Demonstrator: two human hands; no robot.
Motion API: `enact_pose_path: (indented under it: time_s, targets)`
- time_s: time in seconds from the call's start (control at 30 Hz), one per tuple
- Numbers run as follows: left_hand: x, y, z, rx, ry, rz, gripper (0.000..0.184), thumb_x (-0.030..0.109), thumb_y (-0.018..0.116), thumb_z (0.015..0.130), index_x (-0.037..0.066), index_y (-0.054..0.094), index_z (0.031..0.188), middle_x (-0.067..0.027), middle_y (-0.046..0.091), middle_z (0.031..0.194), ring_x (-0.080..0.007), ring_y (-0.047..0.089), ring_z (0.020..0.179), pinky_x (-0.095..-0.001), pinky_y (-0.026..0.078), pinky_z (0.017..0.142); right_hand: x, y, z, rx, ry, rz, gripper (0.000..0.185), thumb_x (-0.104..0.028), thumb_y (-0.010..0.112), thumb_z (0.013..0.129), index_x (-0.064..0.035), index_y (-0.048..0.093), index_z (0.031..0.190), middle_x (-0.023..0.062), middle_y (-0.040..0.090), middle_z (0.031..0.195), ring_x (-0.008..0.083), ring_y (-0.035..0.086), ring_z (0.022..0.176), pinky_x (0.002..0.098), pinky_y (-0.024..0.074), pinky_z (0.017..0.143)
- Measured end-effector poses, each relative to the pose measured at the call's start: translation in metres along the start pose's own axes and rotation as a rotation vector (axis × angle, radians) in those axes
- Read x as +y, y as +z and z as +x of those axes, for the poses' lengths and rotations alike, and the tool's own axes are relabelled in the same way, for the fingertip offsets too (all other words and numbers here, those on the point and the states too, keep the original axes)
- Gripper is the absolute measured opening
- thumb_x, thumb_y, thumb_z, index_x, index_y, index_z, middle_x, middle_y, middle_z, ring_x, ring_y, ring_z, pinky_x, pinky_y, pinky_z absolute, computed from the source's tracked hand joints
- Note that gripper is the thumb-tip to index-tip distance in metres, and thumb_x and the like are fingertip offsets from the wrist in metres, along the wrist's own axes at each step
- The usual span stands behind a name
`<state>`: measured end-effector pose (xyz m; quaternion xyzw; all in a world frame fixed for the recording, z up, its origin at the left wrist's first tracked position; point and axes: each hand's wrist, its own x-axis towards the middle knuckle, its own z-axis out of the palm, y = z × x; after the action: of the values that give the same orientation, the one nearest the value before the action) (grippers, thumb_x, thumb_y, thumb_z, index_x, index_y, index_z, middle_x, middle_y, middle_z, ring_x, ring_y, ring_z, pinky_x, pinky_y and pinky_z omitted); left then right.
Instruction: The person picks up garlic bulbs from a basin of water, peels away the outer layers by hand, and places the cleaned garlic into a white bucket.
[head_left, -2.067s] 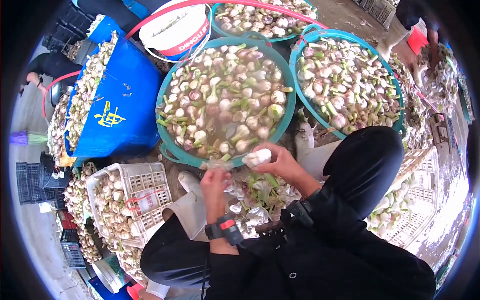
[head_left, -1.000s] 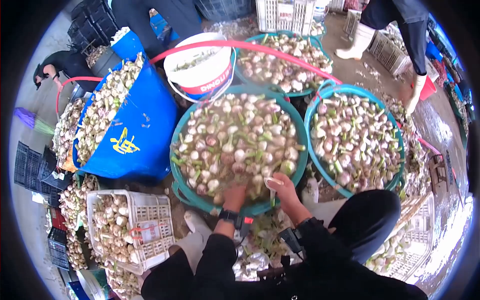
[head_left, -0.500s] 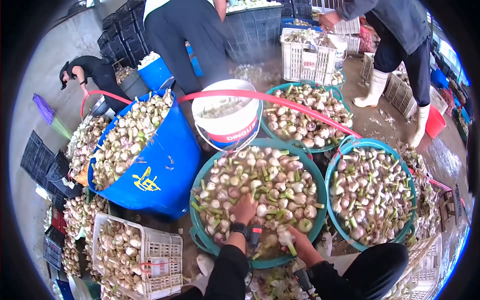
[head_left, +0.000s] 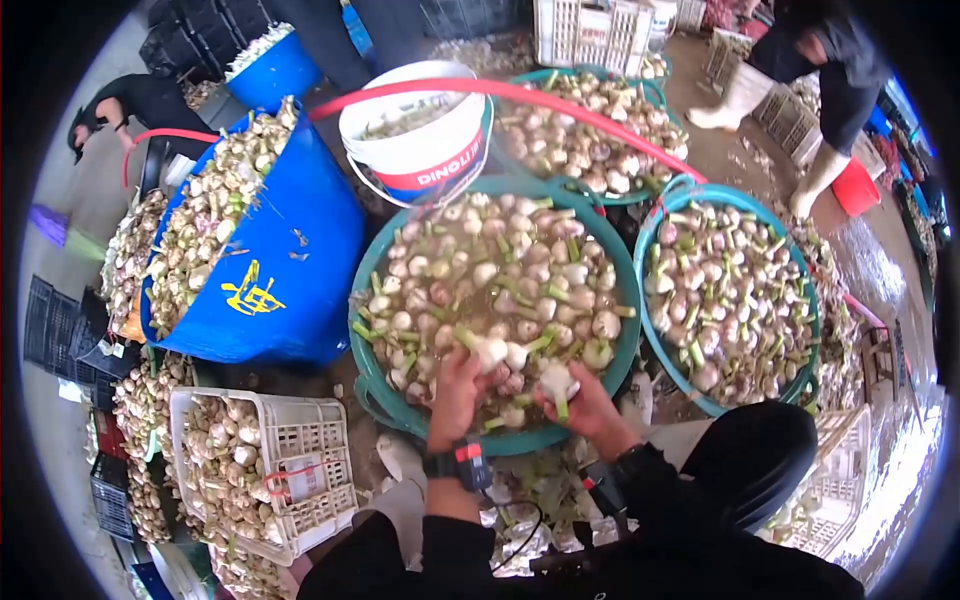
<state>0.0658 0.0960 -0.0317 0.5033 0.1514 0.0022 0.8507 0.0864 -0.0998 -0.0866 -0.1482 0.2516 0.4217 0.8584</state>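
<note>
A green tub stands before me, full of garlic bulbs with short green stems in cloudy water. Over its near side, my left hand is closed round a garlic bulb, and another bulb lies right by its fingertips. My right hand, a little to the right, grips a pale garlic bulb with its stem pointing down. Both hands are above the water. Straps with small devices sit on both wrists.
At right stands a second tub of garlic; a third tub is behind. A white bucket, a red hose and a tilted blue barrel border the work. A white crate holds garlic at left. Other people work nearby.
My left hand has come up out of the tub toward me, now with a garlic bulb. My right hand still holds its bulb. The view has tilted downward.
</note>
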Motion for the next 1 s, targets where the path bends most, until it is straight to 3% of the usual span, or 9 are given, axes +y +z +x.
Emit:
enact_pose_path:
  time_s: [0.13, 0.23, 0.4, 0.47, 0.5, 0.63, 0.77, 0.93, 1.0]
  targets:
    - [-0.027, 0.000, -0.027, -0.064, -0.082, -0.369, 0.038, 0.009, 0.047, 0.084, -0.001, 0.038, 0.119, -0.0109, 0.049, 0.113, -0.0228, 0.052, 0.099, -0.0343, 0.046, 0.082, 0.003, 0.017, -0.016, -0.015, 0.036, -0.008, 0.043, -0.042, 0.034, 0.087, -0.0066, 0.051, 0.103, 0.0144, 0.057, 0.093, 0.0329, 0.055, 0.087, 0.0390, 0.0482, 0.064]
    - [-0.031, 0.014, -0.039, -0.113, 0.058, -0.283, 0.041, 0.012, 0.054, 0.081, 0.001, 0.039, 0.118, -0.0119, 0.050, 0.111, -0.0234, 0.049, 0.104, -0.0362, 0.039, 0.091, 0.003, 0.032, -0.025, -0.108, -0.047, -0.191, 0.035, -0.032, 0.037, 0.085, -0.0025, 0.052, 0.097, 0.0138, 0.058, 0.089, 0.0285, 0.058, 0.079, 0.0389, 0.0496, 0.061]
    - [-0.015, 0.035, -0.055, -0.103, 0.107, -0.088, 0.049, 0.017, 0.063, 0.076, 0.000, 0.043, 0.117, -0.0083, 0.051, 0.112, -0.0173, 0.050, 0.101, -0.0296, 0.038, 0.088, 0.013, 0.048, -0.053, -0.143, -0.118, -0.354, 0.033, -0.028, 0.042, 0.084, -0.0023, 0.050, 0.102, 0.0118, 0.058, 0.088, 0.0248, 0.059, 0.076, 0.0380, 0.0512, 0.059]
    - [-0.009, 0.046, -0.062, -0.227, -0.027, 0.196, 0.044, 0.014, 0.062, 0.077, 0.000, 0.046, 0.114, -0.0066, 0.050, 0.111, -0.0146, 0.050, 0.098, -0.0245, 0.046, 0.072, 0.017, 0.062, -0.068, -0.287, -0.040, -0.288, 0.035, -0.030, 0.044, 0.084, -0.0026, 0.047, 0.106, 0.0105, 0.058, 0.087, 0.0221, 0.060, 0.072, 0.0352, 0.0515, 0.056]
    - [-0.011, 0.051, -0.065, -0.192, -0.005, 0.175, 0.040, 0.016, 0.063, 0.076, -0.001, 0.050, 0.110, -0.0057, 0.052, 0.107, -0.0125, 0.052, 0.092, -0.0209, 0.047, 0.063, 0.017, 0.056, -0.067, -0.218, -0.031, -0.354, 0.037, -0.031, 0.046, 0.084, -0.0035, 0.044, 0.109, 0.0096, 0.057, 0.088, 0.0205, 0.060, 0.070, 0.0342, 0.0515, 0.054]
    - [-0.014, 0.057, -0.076, -0.017, 0.191, 0.402, 0.031, 0.018, 0.064, 0.076, -0.004, 0.058, 0.097, -0.0054, 0.053, 0.097, -0.0116, 0.052, 0.089, -0.0217, 0.047, 0.064, 0.018, 0.056, -0.075, -0.178, -0.274, -0.543, 0.035, -0.023, 0.048, 0.085, -0.0047, 0.042, 0.113, 0.0083, 0.056, 0.091, 0.0180, 0.058, 0.073, 0.0318, 0.0504, 0.060]
    - [-0.011, 0.057, -0.083, -0.001, 0.176, 0.482, 0.028, 0.016, 0.064, 0.075, -0.006, 0.060, 0.092, -0.0049, 0.055, 0.094, -0.0099, 0.051, 0.085, -0.0224, 0.047, 0.061, 0.024, 0.061, -0.093, -0.202, -0.401, -0.681, 0.042, -0.021, 0.053, 0.084, -0.0027, 0.037, 0.118, 0.0049, 0.052, 0.095, 0.0117, 0.053, 0.081, 0.0257, 0.0458, 0.067]
    - [-0.014, 0.060, -0.092, 0.033, -0.069, 0.219, 0.017, 0.012, 0.060, 0.076, -0.003, 0.061, 0.082, -0.0025, 0.056, 0.068, -0.0081, 0.050, 0.055, -0.0226, 0.043, 0.048, 0.025, 0.046, -0.095, -0.222, -0.544, -0.978, 0.045, -0.019, 0.054, 0.083, -0.0034, 0.036, 0.120, 0.0050, 0.050, 0.097, 0.0110, 0.051, 0.081, 0.0252, 0.0451, 0.067]
    - [-0.016, 0.065, -0.093, 0.061, -0.046, 0.199, 0.014, 0.011, 0.060, 0.075, -0.002, 0.061, 0.080, -0.0022, 0.055, 0.065, -0.0079, 0.049, 0.052, -0.0228, 0.042, 0.046, 0.025, 0.045, -0.096, -0.226, -0.564, -1.070, 0.045, -0.019, 0.055, 0.082, -0.0036, 0.036, 0.120, 0.0048, 0.050, 0.097, 0.0105, 0.050, 0.082, 0.0251, 0.0447, 0.067]
